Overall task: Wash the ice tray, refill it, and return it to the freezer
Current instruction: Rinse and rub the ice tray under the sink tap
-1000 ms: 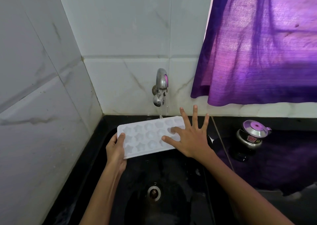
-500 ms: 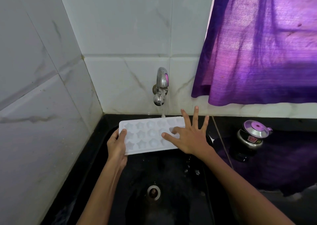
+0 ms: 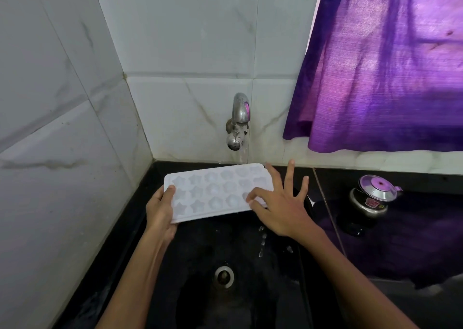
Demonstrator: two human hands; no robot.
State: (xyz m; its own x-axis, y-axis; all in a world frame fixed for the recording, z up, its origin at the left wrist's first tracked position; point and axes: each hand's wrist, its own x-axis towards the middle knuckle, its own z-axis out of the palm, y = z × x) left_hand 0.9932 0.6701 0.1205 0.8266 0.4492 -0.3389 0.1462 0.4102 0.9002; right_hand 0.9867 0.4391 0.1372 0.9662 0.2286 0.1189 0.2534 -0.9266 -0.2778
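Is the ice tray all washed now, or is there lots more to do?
Still washing. The ice tray is out of the freezer and held over the black sink under the running tap. The left hand grips its end; the right hand rubs the cups with spread fingers while water drips off. No cup looks clearly filled yet. Left to do: finish rinsing, refill, and return it to the freezer, which is out of sight.
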